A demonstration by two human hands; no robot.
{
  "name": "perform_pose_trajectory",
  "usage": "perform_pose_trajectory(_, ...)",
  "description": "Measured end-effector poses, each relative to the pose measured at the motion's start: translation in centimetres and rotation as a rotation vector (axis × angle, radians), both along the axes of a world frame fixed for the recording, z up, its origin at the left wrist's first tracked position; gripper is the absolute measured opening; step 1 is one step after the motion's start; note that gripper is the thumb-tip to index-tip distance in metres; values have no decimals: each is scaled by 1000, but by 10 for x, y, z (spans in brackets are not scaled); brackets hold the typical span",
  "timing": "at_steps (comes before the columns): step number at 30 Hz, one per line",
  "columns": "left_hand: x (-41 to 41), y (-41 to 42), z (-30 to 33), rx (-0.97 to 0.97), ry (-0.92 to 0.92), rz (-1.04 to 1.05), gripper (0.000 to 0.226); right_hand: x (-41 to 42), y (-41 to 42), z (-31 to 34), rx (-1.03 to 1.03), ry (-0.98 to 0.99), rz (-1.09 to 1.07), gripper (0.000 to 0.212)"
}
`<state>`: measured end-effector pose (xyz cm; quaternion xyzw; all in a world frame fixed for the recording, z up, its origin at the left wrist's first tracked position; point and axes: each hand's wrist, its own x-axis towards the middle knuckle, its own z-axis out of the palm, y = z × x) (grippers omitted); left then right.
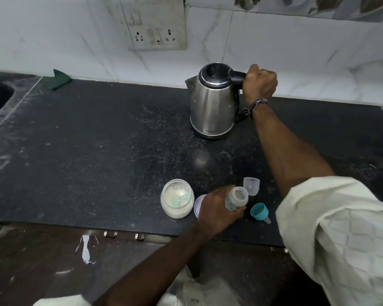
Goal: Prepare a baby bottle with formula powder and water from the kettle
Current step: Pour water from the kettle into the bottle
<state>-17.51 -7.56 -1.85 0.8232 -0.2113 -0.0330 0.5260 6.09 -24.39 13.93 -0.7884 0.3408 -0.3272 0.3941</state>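
My right grip is wrapped round the kettle handle, far across the table; my left grip holds the open baby bottle, formula jar just left.

Both forearms are left bare. A pale cream sleeve, quilted in a diamond-like stitched pattern, is seen rolled or pushed up above the right elbow. A thin dark braided thread band, with loose ends, is worn around the right wrist. A scrap of similar pale cloth is seen at the left arm's lower edge.
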Motion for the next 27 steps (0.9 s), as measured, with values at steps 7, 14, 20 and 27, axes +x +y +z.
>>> perform_pose_trajectory(7, 0, -2, -3, 7, -2, 27, 41, 25, 9, -12, 92, 36, 15, 43)
perform_pose_trajectory(14, 0, -3, -4, -11, -32, 43, 38, 28, 7, -24, 164, 68, 7, 42)
perform_pose_trajectory(20, 0, -2, -3, 8, -19, 29, 39, 21, -3, -22, 182, 116, 134, 41)
perform_pose_trajectory(27, 0, 0, -1, -4, 39, -9, 42, -18, -12, -20, 124, 88, 233, 31)
